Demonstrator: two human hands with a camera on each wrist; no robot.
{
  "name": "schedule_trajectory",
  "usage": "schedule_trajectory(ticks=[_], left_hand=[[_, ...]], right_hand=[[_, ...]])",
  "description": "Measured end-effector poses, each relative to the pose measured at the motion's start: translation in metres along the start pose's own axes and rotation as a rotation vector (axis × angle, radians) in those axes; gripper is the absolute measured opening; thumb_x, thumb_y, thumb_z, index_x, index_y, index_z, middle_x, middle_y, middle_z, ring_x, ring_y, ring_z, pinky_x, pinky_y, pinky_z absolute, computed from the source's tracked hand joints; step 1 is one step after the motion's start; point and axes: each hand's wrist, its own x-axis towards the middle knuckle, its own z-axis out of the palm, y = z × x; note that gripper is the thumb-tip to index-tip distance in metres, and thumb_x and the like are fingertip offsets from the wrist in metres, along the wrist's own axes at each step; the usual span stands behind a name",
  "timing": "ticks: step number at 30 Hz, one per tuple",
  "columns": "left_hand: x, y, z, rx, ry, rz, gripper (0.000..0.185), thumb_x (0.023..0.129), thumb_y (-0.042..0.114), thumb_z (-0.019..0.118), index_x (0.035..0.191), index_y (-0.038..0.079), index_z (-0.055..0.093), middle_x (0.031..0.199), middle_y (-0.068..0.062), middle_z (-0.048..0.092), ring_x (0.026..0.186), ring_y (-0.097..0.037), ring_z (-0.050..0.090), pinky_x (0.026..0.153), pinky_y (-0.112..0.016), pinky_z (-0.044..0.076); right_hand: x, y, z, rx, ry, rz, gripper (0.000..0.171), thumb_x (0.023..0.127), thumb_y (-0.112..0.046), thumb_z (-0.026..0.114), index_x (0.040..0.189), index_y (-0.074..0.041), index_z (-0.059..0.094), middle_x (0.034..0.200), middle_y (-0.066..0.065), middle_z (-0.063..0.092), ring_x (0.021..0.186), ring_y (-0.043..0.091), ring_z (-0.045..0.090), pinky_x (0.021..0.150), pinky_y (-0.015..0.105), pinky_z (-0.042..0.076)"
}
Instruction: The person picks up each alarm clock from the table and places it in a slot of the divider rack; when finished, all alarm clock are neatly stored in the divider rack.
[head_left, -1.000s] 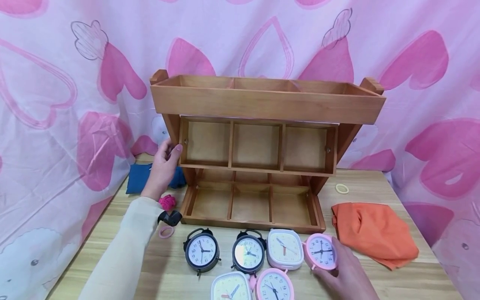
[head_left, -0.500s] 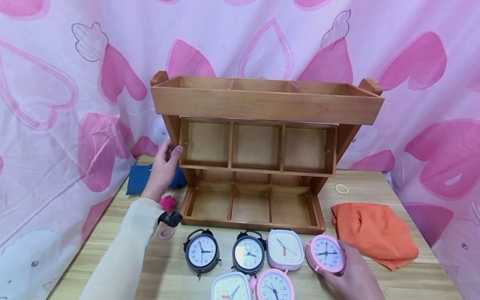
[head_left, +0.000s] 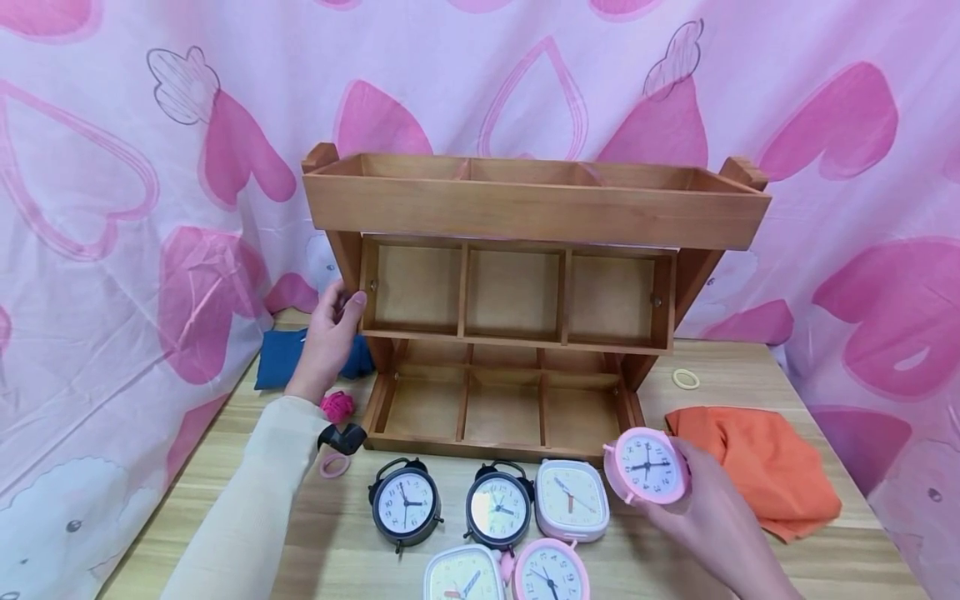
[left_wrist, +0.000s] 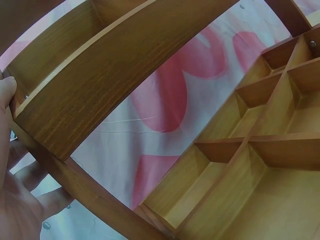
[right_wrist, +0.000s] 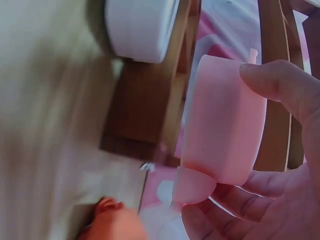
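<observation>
While the left hand (head_left: 321, 342) is gripping the left side of the wooden rack (head_left: 532, 208), its thumb is resting at the front edge of the middle tray (head_left: 517, 341) and its fingers are reaching behind the left upright (head_left: 345, 254). The right hand (head_left: 712, 512) is holding a round pink clock (head_left: 647, 467); this grip is clamping the casing between the thumb on one side and the fingers on the other. That clock is hanging above the table (head_left: 330, 533), just before the rack's lower right corner, and its dial is facing up toward the head camera.

To its left, a square pink-sided clock (head_left: 572, 500) is sitting close beside a black clock (head_left: 498, 508), and another black clock (head_left: 405, 502) is resting farther left. Nearer the person, a square white clock (head_left: 463, 575) and a second pink clock (head_left: 551, 575) are lying side by side, both running out of the head view at the bottom. An orange cloth (head_left: 757, 467) and a yellow ring (head_left: 686, 388) are lying right of the rack; a blue cloth (head_left: 279, 360), a bright pink ball (head_left: 337, 406) and a pink ring (head_left: 334, 476) are lying to its left.
</observation>
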Motion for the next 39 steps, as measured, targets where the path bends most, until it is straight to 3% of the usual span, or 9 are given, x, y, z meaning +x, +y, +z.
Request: schedule_trajectory(ticks=[2, 8, 10, 19, 27, 34, 39], left_hand=[[-0.001, 0.001, 0.0, 0.002, -0.001, -0.001, 0.069, 0.099, 0.058, 0.044, 0.155, 0.02, 0.028, 0.155, -0.011, 0.038, 0.143, -0.031, 0.036, 0.116, -0.052, 0.033], [-0.001, 0.001, 0.0, 0.001, -0.003, 0.001, 0.07, 0.099, 0.058, 0.044, 0.155, 0.02, 0.027, 0.156, -0.011, 0.036, 0.144, -0.032, 0.035, 0.116, -0.053, 0.033], [-0.001, 0.001, 0.001, 0.003, -0.004, 0.002, 0.07, 0.098, 0.058, 0.044, 0.155, 0.021, 0.027, 0.156, -0.01, 0.036, 0.144, -0.031, 0.035, 0.116, -0.052, 0.033], [-0.002, 0.002, 0.002, 0.021, -0.005, -0.006, 0.073, 0.096, 0.062, 0.045, 0.155, 0.023, 0.026, 0.157, -0.008, 0.036, 0.145, -0.03, 0.035, 0.116, -0.052, 0.034], [-0.004, 0.004, 0.001, 0.029, -0.003, -0.016, 0.075, 0.096, 0.063, 0.044, 0.156, 0.024, 0.024, 0.159, -0.007, 0.033, 0.146, -0.03, 0.033, 0.115, -0.051, 0.034], [-0.003, 0.003, 0.001, 0.018, -0.004, -0.011, 0.073, 0.096, 0.062, 0.044, 0.156, 0.024, 0.025, 0.158, -0.007, 0.035, 0.145, -0.03, 0.035, 0.115, -0.051, 0.034], [-0.004, 0.002, 0.001, 0.019, -0.005, -0.016, 0.074, 0.096, 0.063, 0.044, 0.156, 0.024, 0.025, 0.158, -0.006, 0.034, 0.145, -0.03, 0.034, 0.115, -0.051, 0.034]], right_hand=[[0.009, -0.006, 0.0, 0.001, -0.025, 0.008, 0.096, 0.068, -0.053, 0.086, 0.134, 0.004, 0.047, 0.12, 0.021, 0.059, 0.104, 0.033, 0.059, 0.086, 0.056, 0.053], [0.042, -0.013, 0.006, 0.022, 0.032, -0.155, 0.084, 0.066, -0.032, 0.091, 0.13, 0.006, 0.051, 0.112, 0.02, 0.063, 0.099, 0.032, 0.06, 0.085, 0.054, 0.053], [0.053, -0.016, 0.009, 0.018, 0.005, -0.162, 0.082, 0.067, -0.029, 0.09, 0.13, 0.005, 0.05, 0.113, 0.019, 0.062, 0.099, 0.031, 0.061, 0.086, 0.053, 0.054], [0.084, -0.02, 0.028, 0.005, -0.096, -0.152, 0.078, 0.068, -0.03, 0.089, 0.13, 0.0, 0.051, 0.116, 0.016, 0.062, 0.102, 0.031, 0.059, 0.089, 0.053, 0.054], [0.093, -0.02, 0.047, -0.027, -0.127, -0.139, 0.085, 0.065, -0.037, 0.091, 0.132, -0.005, 0.051, 0.12, 0.015, 0.061, 0.105, 0.031, 0.059, 0.091, 0.053, 0.054], [0.099, -0.025, 0.055, -0.104, -0.195, -0.065, 0.086, 0.066, -0.032, 0.09, 0.135, -0.003, 0.047, 0.123, 0.019, 0.059, 0.105, 0.034, 0.059, 0.09, 0.055, 0.054], [0.101, -0.023, 0.057, -0.106, -0.197, -0.051, 0.086, 0.067, -0.03, 0.09, 0.135, -0.003, 0.046, 0.123, 0.021, 0.059, 0.105, 0.036, 0.059, 0.091, 0.056, 0.053]])
